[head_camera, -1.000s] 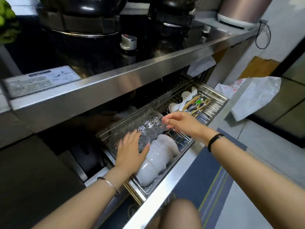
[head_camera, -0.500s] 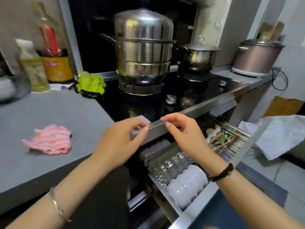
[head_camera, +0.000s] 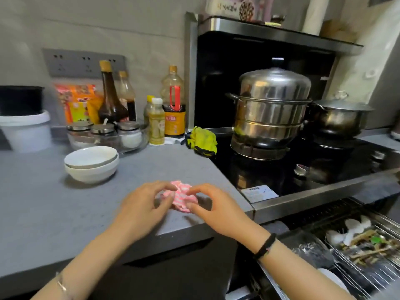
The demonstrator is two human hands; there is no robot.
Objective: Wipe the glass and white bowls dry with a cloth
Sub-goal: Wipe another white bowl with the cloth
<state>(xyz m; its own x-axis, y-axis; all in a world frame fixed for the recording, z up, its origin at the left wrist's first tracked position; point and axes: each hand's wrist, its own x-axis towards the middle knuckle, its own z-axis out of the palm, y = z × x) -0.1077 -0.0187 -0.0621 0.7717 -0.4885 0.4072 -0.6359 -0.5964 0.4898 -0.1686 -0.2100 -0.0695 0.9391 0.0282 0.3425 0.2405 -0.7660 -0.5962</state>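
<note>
A pink-and-white striped cloth [head_camera: 183, 195] lies crumpled on the grey counter [head_camera: 54, 208] near its front edge. My left hand [head_camera: 144, 207] pinches the cloth's left side. My right hand [head_camera: 213, 207] pinches its right side with fingertips and thumb. Two white bowls [head_camera: 91, 163] stand stacked on the counter, behind and to the left of my hands. Glass bowls [head_camera: 312, 249] lie in the open dish drawer [head_camera: 387, 221] at the lower right, and the rim of a white bowl [head_camera: 332, 278] shows just below them.
Sauce bottles [head_camera: 173, 105], spice jars and a white bucket [head_camera: 25, 131] line the back wall. A yellow-green rag [head_camera: 202, 140] lies at the edge of the black hob. On the hob stand a tall steel steamer [head_camera: 270, 111] and a smaller pot [head_camera: 339, 115]. Spoons and chopsticks fill the drawer's right end.
Both hands have left the dish drawer and come up onto the counter, where they now hold the pink cloth. My view has swung up and left from the drawer.
</note>
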